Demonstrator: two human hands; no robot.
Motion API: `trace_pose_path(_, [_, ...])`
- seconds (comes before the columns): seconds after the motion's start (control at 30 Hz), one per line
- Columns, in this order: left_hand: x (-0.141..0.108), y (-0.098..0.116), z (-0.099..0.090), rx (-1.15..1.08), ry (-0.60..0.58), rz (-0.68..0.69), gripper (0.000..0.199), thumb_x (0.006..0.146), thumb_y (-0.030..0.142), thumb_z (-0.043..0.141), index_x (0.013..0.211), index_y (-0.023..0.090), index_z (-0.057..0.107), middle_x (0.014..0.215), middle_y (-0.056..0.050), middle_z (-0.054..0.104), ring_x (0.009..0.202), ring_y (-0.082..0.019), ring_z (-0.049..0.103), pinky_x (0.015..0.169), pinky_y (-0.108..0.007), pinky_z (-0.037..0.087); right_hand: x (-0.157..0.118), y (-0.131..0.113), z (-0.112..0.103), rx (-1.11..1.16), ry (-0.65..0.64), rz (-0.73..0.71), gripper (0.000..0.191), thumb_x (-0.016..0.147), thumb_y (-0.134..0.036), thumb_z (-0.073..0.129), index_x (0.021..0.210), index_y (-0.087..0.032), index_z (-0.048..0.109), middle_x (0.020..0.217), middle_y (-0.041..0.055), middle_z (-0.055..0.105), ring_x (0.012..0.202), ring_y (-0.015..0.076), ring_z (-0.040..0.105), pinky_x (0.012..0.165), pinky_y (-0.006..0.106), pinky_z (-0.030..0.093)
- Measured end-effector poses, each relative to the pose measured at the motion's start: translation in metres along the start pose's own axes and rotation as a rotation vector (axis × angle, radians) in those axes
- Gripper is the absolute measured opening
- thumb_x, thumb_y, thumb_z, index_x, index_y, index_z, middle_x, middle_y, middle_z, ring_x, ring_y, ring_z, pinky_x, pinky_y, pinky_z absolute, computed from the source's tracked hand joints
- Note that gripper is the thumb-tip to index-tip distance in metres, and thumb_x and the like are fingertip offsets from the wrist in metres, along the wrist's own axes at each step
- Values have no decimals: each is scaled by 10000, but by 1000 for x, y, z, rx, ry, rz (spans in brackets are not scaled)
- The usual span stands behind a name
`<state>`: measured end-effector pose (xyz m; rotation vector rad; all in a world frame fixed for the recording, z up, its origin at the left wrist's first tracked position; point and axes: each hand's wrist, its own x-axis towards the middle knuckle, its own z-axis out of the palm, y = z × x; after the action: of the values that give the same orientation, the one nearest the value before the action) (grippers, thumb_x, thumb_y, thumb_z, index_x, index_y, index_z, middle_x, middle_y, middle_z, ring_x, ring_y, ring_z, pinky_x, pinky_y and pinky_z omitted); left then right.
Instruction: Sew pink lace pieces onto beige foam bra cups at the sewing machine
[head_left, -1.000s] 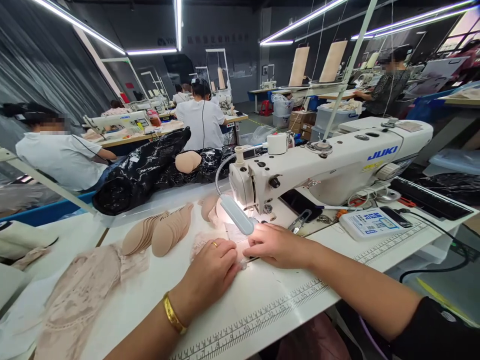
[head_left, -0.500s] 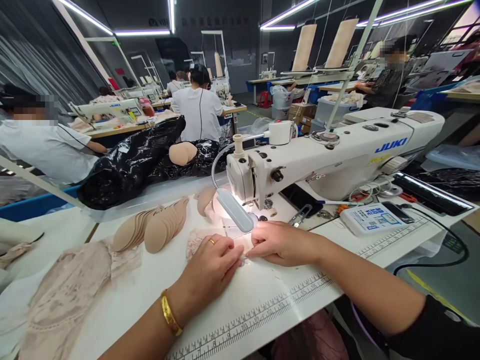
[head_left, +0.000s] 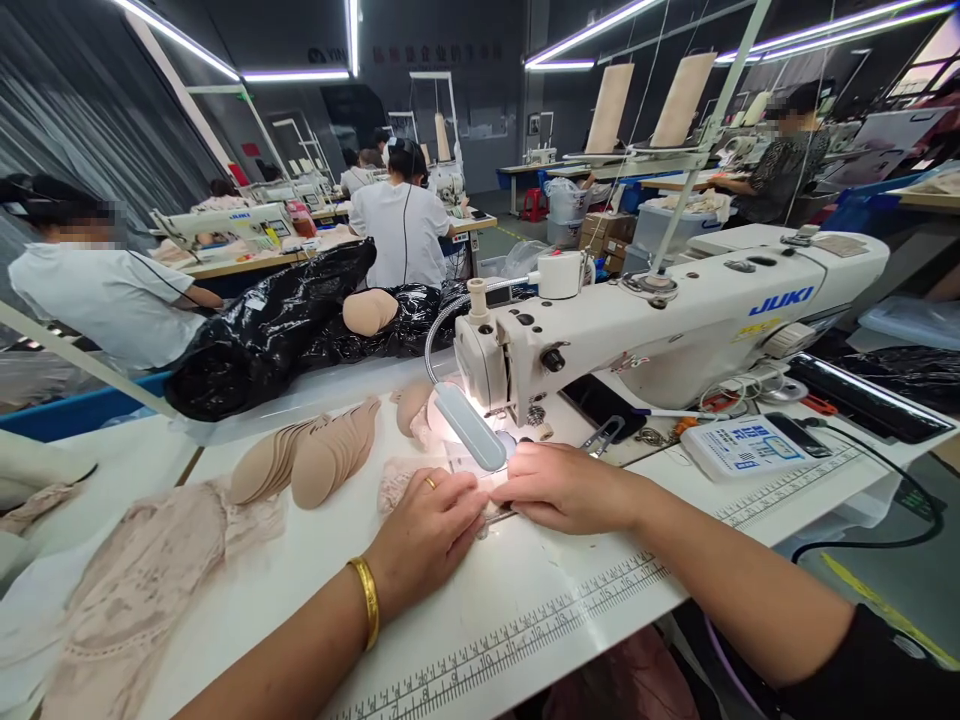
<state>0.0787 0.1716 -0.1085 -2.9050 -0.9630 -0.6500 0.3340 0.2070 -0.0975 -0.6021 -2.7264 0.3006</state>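
Under the head of a white sewing machine [head_left: 675,315] lies a thin pale pink lace fabric [head_left: 394,482], partly covered by my hands. My left hand [head_left: 431,525] rests on it with bent fingers held close together, pressing it to the table. Close by on the right, my right hand [head_left: 574,488] pinches the fabric's edge, its fingertips almost meeting the left ones. A small grey lamp [head_left: 471,427] lights the spot and hides part of the needle area. Beige bra pads [head_left: 322,465] lie in fanned stacks left of the machine.
More lace cloth [head_left: 142,590] drapes over the table's left side. A black plastic bag [head_left: 262,320] sits behind. Beside the machine are a phone [head_left: 600,400], thread snips [head_left: 602,437] and a white-and-blue box [head_left: 742,445]. Ruler markings [head_left: 525,632] run along the front edge. Co-workers sit farther back.
My right hand has shifted slightly left and the left hand slightly right, both still on the fabric. The camera view has moved a little.
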Motion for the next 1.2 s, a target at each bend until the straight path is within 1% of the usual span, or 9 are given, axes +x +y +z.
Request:
trace_pose_path(0.07, [4,-3,1,11,35,24,239,1016,164,502,1207,180,644,1190,-90,711,886,-219,543,890,-407,437,1,1,0,-23,19,42,223,990,-157,497,926,-205,705,790,32,580,757,185,442,661,305,299])
trace_pose_path(0.13, [9,-6,2,15,55,42,231,1014,162,507,1193,171,653,1168,-81,731,870,-218,538,892,-405,431,2,3,1,-39,23,93,213,977,-158,524,836,-202,678,779,28,559,723,176,421,636,301,274])
trace_pose_path(0.27, [18,-12,6,15,25,23,237,1023,179,471,1126,170,684,1031,-75,750,847,-231,553,856,-412,422,2,6,2,-8,11,167,163,958,-139,555,898,-211,689,817,21,570,722,167,427,628,289,261])
trace_pose_path(0.43, [25,-17,9,3,-7,-17,249,1016,192,459,1043,181,706,1059,-91,732,934,-277,588,884,-452,409,4,9,2,6,23,224,172,972,-139,533,953,-218,683,801,13,550,740,171,426,633,279,262])
trace_pose_path(0.63, [32,-23,8,-8,-12,-28,237,1001,187,477,1052,181,708,1117,-98,727,982,-295,607,898,-467,407,5,12,5,-31,59,293,138,932,-116,553,832,-197,603,727,-8,468,712,160,373,610,268,234])
trace_pose_path(0.83, [36,-24,5,-34,-73,-69,230,995,177,473,1021,183,702,1073,-91,730,1008,-301,616,934,-485,394,4,11,5,-43,58,251,176,894,-60,532,831,-199,620,749,-2,499,750,166,400,633,280,244])
trace_pose_path(0.93, [36,-23,4,-40,-66,-71,236,991,174,469,1019,189,704,1102,-97,733,1050,-311,616,954,-490,388,4,10,5,-54,51,255,179,897,-61,532,834,-199,627,750,-1,495,744,164,398,632,283,239])
trace_pose_path(1.07, [36,-25,3,-42,-58,-71,238,990,181,476,1041,195,709,1144,-100,734,1074,-316,625,963,-493,387,4,9,4,-69,58,273,177,901,-67,533,778,-190,560,735,-12,449,688,148,345,605,279,211])
trace_pose_path(1.2, [38,-28,3,-22,-52,-104,234,1000,202,476,1001,195,709,1108,-95,738,1039,-307,627,952,-495,396,4,9,7,-62,60,285,173,918,-91,526,780,-193,503,749,-15,447,675,142,341,603,279,207])
